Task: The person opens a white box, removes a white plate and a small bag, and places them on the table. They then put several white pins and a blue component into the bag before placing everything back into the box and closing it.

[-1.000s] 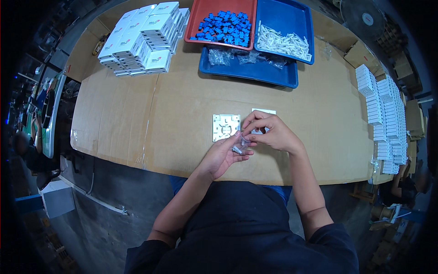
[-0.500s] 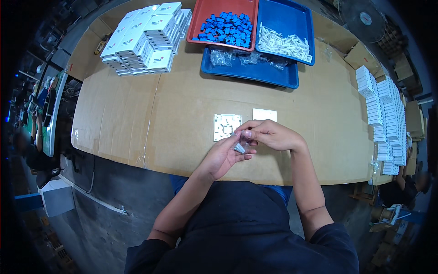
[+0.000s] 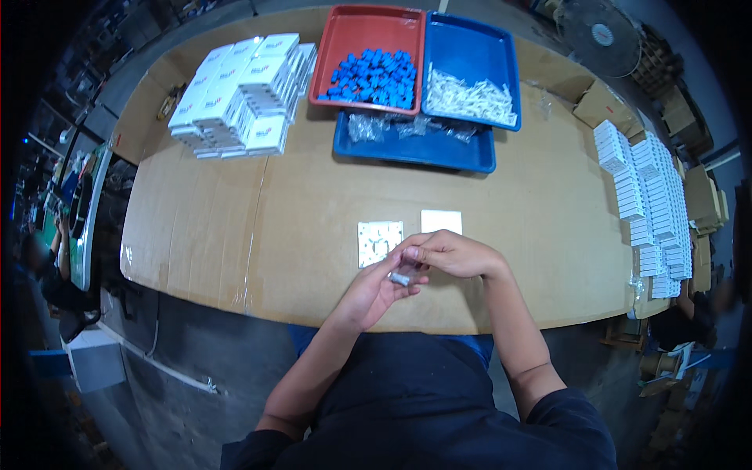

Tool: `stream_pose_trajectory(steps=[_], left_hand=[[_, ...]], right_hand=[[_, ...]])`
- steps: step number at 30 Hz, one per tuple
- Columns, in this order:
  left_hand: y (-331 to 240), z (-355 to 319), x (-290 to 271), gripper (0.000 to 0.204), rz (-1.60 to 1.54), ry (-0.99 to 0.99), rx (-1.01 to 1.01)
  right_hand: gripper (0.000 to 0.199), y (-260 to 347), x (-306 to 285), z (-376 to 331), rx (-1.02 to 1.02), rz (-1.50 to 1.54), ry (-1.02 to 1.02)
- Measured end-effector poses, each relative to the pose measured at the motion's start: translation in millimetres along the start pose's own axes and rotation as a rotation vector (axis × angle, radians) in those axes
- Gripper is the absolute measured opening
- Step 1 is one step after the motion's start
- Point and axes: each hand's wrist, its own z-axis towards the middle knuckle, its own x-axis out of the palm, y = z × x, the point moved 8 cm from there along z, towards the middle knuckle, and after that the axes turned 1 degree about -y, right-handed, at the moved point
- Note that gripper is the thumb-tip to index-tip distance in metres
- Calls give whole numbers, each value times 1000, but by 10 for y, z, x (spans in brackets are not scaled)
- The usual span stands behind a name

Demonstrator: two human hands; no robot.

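Observation:
My left hand (image 3: 368, 298) is turned palm up, its thumb and fingertips meeting my right hand in front of me. My right hand (image 3: 464, 255) pinches from above, knuckles up. Between them is a small clear plastic bag (image 3: 400, 278) with pale grey-white pieces inside; their exact kind is too small to tell. Just beyond my left fingers a white square plate (image 3: 379, 243) with cut-outs lies on the cardboard-covered table. Beside it, past my right hand, lies a plain white square plate (image 3: 441, 221), partly covered by that hand.
A red tray (image 3: 372, 35) of blue parts and a blue tray (image 3: 470, 47) of small white packets rest over a lower blue tray (image 3: 415, 159) with clear bags. White boxes (image 3: 227, 98) are stacked far left, and more white boxes (image 3: 650, 211) at right.
My view has tilted, so the table and trays sit lower in the picture. The pieces in the small bag have tipped flatter between my hands, which stay together.

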Motion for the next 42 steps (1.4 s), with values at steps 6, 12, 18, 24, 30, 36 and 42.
stream_pose_trajectory(steps=[6, 12, 18, 24, 30, 36, 42], left_hand=[[-46, -35, -29, 48, 74, -20, 18], [-148, -134, 59, 41, 591, -93, 272], [-361, -383, 319, 34, 1122, -155, 673], [-184, -391, 418, 37, 971, -4, 512], [-80, -223, 212, 37, 540, 40, 244], [-158, -401, 250, 40, 366, 96, 188], [-128, -354, 76, 52, 10, 183, 241]], right_hand=[[33, -23, -826, 13, -50, 52, -317], [18, -25, -2227, -53, -101, -466, -1102], [16, 278, -2594, 146, 20, -875, -1310], [17, 196, -2753, 480, 152, -1047, -1259], [19, 102, -2945, 446, 241, -942, -1284], [14, 650, -2338, 32, -405, 616, -873], [14, 894, -1869, -266, -632, 774, -647]])
